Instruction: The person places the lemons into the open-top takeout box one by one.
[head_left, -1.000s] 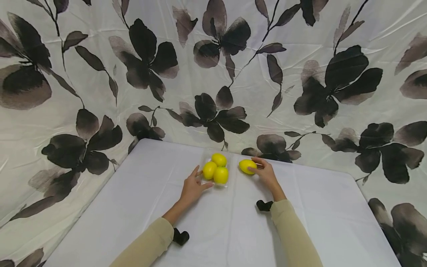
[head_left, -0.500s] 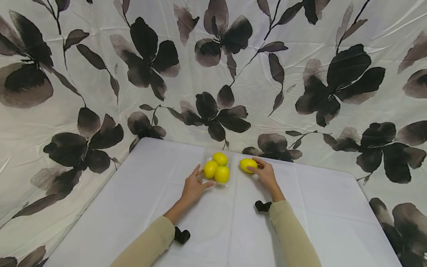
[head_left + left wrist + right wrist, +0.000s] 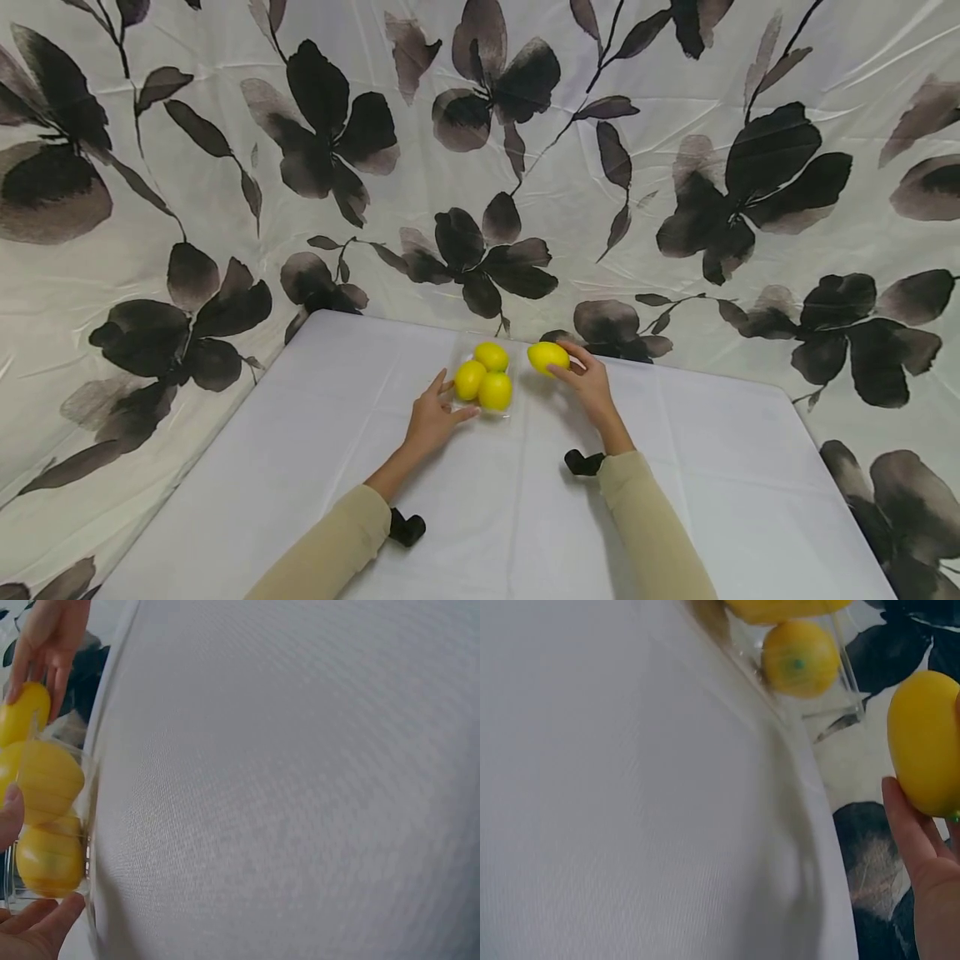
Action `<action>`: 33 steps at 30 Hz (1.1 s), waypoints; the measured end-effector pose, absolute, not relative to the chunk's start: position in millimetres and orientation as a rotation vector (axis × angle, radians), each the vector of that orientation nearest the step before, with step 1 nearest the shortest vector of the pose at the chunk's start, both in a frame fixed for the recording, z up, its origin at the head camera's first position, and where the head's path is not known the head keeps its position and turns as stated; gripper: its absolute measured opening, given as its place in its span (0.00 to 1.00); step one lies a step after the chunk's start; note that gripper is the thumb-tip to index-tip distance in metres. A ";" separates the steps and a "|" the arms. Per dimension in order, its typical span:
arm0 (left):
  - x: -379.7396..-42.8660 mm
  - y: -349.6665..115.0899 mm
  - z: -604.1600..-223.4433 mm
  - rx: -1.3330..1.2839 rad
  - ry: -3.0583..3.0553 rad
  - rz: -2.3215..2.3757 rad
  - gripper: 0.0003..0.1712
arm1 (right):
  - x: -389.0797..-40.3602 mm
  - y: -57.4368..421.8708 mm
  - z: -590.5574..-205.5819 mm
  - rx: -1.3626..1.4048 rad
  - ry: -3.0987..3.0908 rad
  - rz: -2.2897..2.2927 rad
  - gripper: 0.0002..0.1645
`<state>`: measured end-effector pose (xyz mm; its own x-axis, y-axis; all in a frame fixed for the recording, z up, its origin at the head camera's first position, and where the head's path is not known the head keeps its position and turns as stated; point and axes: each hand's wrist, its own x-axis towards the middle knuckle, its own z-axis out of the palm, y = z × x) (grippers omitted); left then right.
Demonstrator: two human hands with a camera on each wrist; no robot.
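My left hand holds the near left corner of a clear plastic container, thumb and fingers spread along its sides. Inside sit three yellow lemons, one at the back, one at the left and one in front. To the right of the container, my right hand grips another lemon between thumb and fingers, raised off the table. A small green tip shows on this lemon in the right wrist view.
A white cloth covers the table, whose far edge runs just behind the container. Beyond it hangs a pale curtain with dark flowers. Black wrist mounts hang by both sleeves.
The right hand has raised its lemon and brought it slightly left, nearer the container. My left hand and the three lemons in the container have kept their places.
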<state>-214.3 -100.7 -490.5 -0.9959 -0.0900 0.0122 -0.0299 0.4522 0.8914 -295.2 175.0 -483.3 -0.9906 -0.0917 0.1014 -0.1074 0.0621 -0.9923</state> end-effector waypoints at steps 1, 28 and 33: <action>-214.4 -100.7 -490.6 0.108 -2.627 -1.610 0.56 | -295.3 173.1 -482.1 0.209 -2.269 2.131 0.36; -214.3 -103.7 -490.5 0.078 -2.626 -1.597 0.56 | -294.3 117.2 -475.3 0.143 -2.169 2.185 0.28; -214.1 -103.0 -493.1 0.080 -2.627 -1.598 0.56 | -283.1 110.7 -456.6 0.231 -2.251 2.131 0.26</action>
<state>-214.1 -103.0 -493.1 -0.9965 -0.0785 0.0291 -0.0102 0.4592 0.8882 -283.1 110.7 -456.6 -0.9884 -0.0845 0.1261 -0.1305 0.0490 -0.9902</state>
